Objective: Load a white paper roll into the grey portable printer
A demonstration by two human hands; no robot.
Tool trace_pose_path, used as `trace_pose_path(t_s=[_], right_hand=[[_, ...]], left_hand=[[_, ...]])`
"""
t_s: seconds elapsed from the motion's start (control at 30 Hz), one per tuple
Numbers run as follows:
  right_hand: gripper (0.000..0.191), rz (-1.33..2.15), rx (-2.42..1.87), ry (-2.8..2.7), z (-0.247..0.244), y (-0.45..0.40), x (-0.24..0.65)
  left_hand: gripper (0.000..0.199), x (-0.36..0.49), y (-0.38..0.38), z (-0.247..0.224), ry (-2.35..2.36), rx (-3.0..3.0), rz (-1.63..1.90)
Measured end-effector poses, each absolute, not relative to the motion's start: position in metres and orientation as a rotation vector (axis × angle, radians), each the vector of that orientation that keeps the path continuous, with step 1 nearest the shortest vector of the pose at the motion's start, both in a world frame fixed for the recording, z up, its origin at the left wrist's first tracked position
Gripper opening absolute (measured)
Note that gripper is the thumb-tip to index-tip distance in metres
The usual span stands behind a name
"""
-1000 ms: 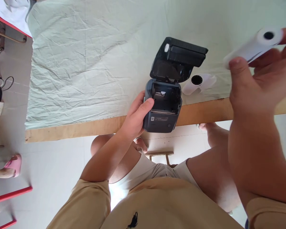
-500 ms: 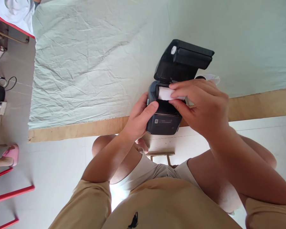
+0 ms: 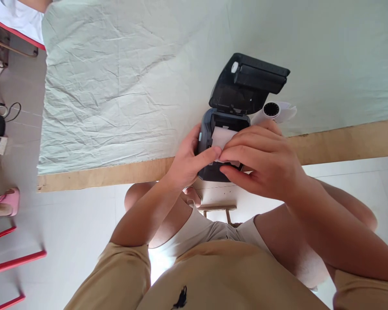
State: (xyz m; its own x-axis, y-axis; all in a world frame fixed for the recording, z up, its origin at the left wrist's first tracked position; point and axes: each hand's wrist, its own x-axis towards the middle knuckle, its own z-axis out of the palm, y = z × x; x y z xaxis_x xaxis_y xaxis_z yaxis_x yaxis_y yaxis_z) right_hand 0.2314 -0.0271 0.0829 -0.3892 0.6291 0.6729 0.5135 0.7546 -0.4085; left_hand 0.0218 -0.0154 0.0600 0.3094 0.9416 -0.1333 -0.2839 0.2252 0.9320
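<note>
A dark grey portable label printer (image 3: 206,125) sits at the table's near edge with its lid (image 3: 237,94) raised. White paper (image 3: 222,137) lies in its open compartment, partly hidden by my fingers. My left hand (image 3: 192,157) grips the printer's left side, its thumb bent over the rim onto the paper's edge. With its fingers closed on the paper, my right hand (image 3: 261,161) reaches in from the right. Just behind that hand lies a white paper roll (image 3: 267,113) with a dark core, a loose sheet trailing to its right.
A pale green cloth (image 3: 116,86) covers the table, with a bare wooden edge (image 3: 106,175) along my side. Red metal legs (image 3: 17,262), a person's pink shoe (image 3: 11,200) and cables with a power strip (image 3: 0,145) are at the left. A wooden stool (image 3: 218,208) shows below.
My right hand has moved down and slightly left, drawing the paper toward the printer's front. My left thumb has shifted onto the paper's edge. The roll behind shows more.
</note>
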Motion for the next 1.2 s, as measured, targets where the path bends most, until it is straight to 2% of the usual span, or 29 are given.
trace_pose_path(t_s=[0.17, 0.3, 0.37, 0.4, 0.47, 0.5, 0.57, 0.63, 0.7, 0.8, 0.9, 1.07, 1.2], right_hand=[[0.019, 0.083, -0.883, -1.716, 0.080, -0.015, 0.246], [0.044, 0.303, -1.023, -1.707, 0.077, -0.015, 0.254], [0.044, 0.351, -1.046, -1.672, 0.079, -0.019, 0.253], [0.034, 0.335, -1.067, -1.635, 0.080, -0.021, 0.252], [0.012, 0.229, -1.077, -1.583, 0.084, -0.024, 0.249], [0.021, 0.187, -1.085, -1.601, 0.085, -0.024, 0.248], [0.046, 0.182, -1.108, -1.698, 0.085, -0.024, 0.248], [0.060, 0.355, -1.195, -1.797, 0.082, -0.022, 0.251], [0.066, 0.608, -1.272, -1.812, 0.078, -0.020, 0.255], [0.068, 0.887, -1.320, -1.792, 0.076, -0.016, 0.259], [0.064, 0.990, -1.337, -1.790, 0.077, -0.015, 0.259], [0.055, 1.041, -1.388, -1.781, 0.077, -0.014, 0.260], [0.054, 1.048, -1.365, -1.766, 0.072, -0.013, 0.261]], left_hand=[[0.102, 0.016, -0.011, 0.045, 0.854, 1.028, 0.999], [0.130, 0.012, -0.004, 0.031, 0.807, 1.147, 0.959], [0.134, 0.011, -0.004, 0.031, 0.794, 1.156, 0.954], [0.134, 0.011, -0.005, 0.032, 0.793, 1.147, 0.957], [0.118, 0.013, -0.009, 0.039, 0.861, 1.086, 0.989], [0.113, 0.014, -0.011, 0.042, 0.873, 1.059, 0.984], [0.115, 0.015, -0.015, 0.047, 0.888, 1.003, 0.987], [0.123, 0.016, -0.016, 0.049, 0.882, 0.972, 0.992], [0.125, 0.017, -0.017, 0.050, 0.866, 0.961, 1.002], [0.100, 0.019, -0.017, 0.052, 0.878, 0.940, 1.010], [0.077, 0.022, -0.019, 0.056, 0.907, 0.915, 1.004], [0.069, 0.024, -0.020, 0.058, 0.900, 0.923, 1.029], [0.070, 0.023, -0.021, 0.054, 0.915, 0.975, 1.051]])
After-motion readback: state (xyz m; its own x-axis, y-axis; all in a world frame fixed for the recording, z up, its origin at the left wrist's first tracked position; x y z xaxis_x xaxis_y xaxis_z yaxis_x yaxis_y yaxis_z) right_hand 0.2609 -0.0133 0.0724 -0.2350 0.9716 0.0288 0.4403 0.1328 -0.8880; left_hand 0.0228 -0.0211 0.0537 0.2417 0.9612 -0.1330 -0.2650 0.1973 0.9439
